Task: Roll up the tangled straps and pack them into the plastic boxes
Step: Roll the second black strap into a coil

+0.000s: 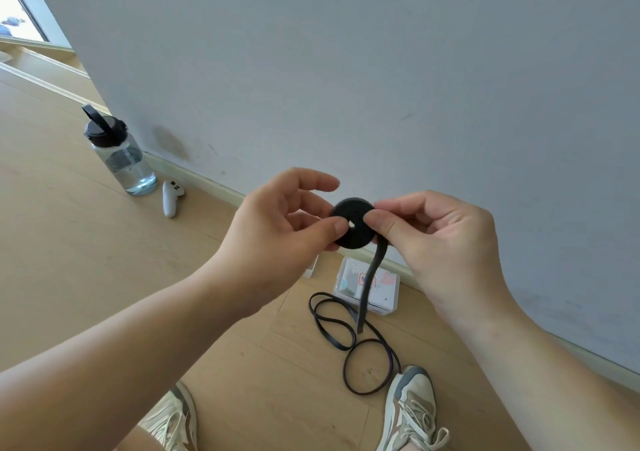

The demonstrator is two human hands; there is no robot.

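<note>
Left hand [277, 222] and right hand [440, 242] each pinch, thumb against fingertips, a flat black coil of rolled strap [348, 241] held up mid-scene, its loose tail [367, 287] hanging down. Below on the pale wooden floor [104, 260], a thin black strap [351, 348] lies in loops just near of a clear lidded plastic box [384, 291] by the wall.
</note>
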